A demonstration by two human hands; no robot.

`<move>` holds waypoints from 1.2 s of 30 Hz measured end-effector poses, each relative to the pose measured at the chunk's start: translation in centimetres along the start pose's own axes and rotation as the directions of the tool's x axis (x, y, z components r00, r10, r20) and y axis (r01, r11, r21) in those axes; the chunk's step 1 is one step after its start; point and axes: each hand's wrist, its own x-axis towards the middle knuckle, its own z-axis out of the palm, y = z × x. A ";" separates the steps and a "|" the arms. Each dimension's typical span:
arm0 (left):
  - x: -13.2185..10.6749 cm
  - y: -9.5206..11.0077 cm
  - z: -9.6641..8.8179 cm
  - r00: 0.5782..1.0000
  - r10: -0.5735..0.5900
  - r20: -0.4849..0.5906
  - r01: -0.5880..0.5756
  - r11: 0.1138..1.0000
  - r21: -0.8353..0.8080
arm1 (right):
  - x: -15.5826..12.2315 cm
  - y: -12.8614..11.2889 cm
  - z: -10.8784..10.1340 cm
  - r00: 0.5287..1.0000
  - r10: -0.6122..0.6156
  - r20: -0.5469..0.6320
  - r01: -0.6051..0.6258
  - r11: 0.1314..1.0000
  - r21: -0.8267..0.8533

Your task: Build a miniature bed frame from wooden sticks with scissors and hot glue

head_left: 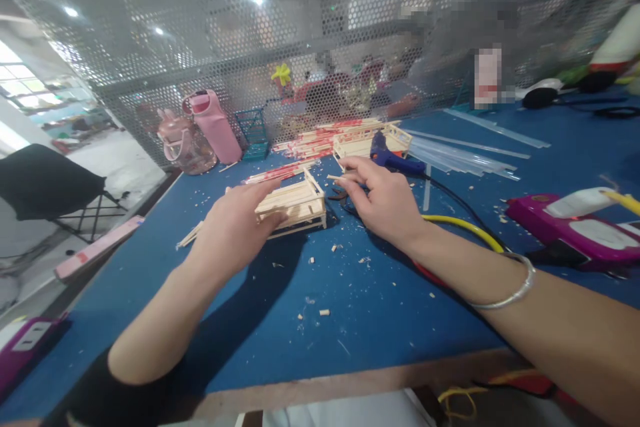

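Note:
My left hand (pixel 237 220) is wrapped around the left end of a small model built from pale wooden sticks (pixel 300 207), with a slatted deck and a raised frame at its right end. Between thumb and fingertips, my right hand (pixel 383 197) pinches a short wooden stick (pixel 336 177), just to the right of the model. Cutting pliers (pixel 339 195) lie on the table beneath that hand, partly hidden by it. Right behind the hand rests a blue glue gun (pixel 397 159). A second stick model (pixel 370 140) stands behind the gun, partly covered.
Chopsticks in red wrappers (pixel 320 137) are piled at the back, beside clear glue sticks (pixel 463 153). A pink bottle (pixel 219 127), a clear jug (pixel 187 143) and a teal rack (pixel 253 133) stand back left. A purple power strip (pixel 575 227) lies right. Wood scraps dot the blue table (pixel 280 333).

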 end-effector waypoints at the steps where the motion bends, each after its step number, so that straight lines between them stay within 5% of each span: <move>1: -0.5 -0.5 0.5 0.998 0.001 -0.055 -0.001 1.000 -0.005 | 0.0 0.1 0.0 1.000 0.008 0.022 -0.008 1.000 -0.004; 8: -1.9 -2.4 1.6 0.971 -0.007 -0.240 -0.038 0.982 -0.185 | 0.1 0.3 -0.3 0.994 -0.103 0.029 0.104 0.994 -0.043; 10: -1.8 -3.4 1.3 0.918 -0.145 -0.369 0.023 0.949 -0.315 | 0.0 0.2 -0.4 0.985 -0.174 0.019 0.174 0.984 -0.029; 12: -1.7 -5.0 1.2 0.817 -0.326 -0.476 0.080 0.881 -0.466 | -0.1 0.1 -0.4 0.973 -0.230 0.033 0.230 0.973 -0.011; 14: -1.7 -7.1 1.4 0.755 -0.432 -0.493 0.090 0.814 -0.574 | -0.2 0.0 -0.2 0.965 -0.257 0.048 0.257 0.966 0.002; 16: -1.8 -8.9 1.7 0.772 -0.469 -0.430 0.106 0.761 -0.640 | -0.3 0.0 -0.1 0.965 -0.254 0.060 0.255 0.967 0.002; 19: -2.1 -10.3 2.3 0.855 -0.438 -0.279 0.132 0.703 -0.699 | -0.3 -0.1 -0.1 0.967 -0.240 0.090 0.240 0.971 0.009; 23: -2.6 -9.6 2.8 0.964 -0.265 -0.030 0.152 0.638 -0.755 | -0.2 -0.3 -0.1 0.981 -0.158 0.111 0.151 0.986 0.063; 26: -2.9 -8.7 3.1 0.978 -0.150 0.144 0.207 0.637 -0.743 | -0.2 -0.5 0.0 0.992 -0.055 0.111 0.042 0.993 0.111; 30: -3.1 -8.6 3.4 0.986 -0.116 0.123 0.169 0.713 -0.680 | -0.4 -0.5 0.2 0.993 -0.003 0.119 -0.013 0.991 0.133; 36: -2.8 -9.3 4.2 0.987 -0.148 0.065 0.152 0.711 -0.686 | -0.4 -0.4 0.4 0.994 0.019 0.110 -0.035 0.990 0.140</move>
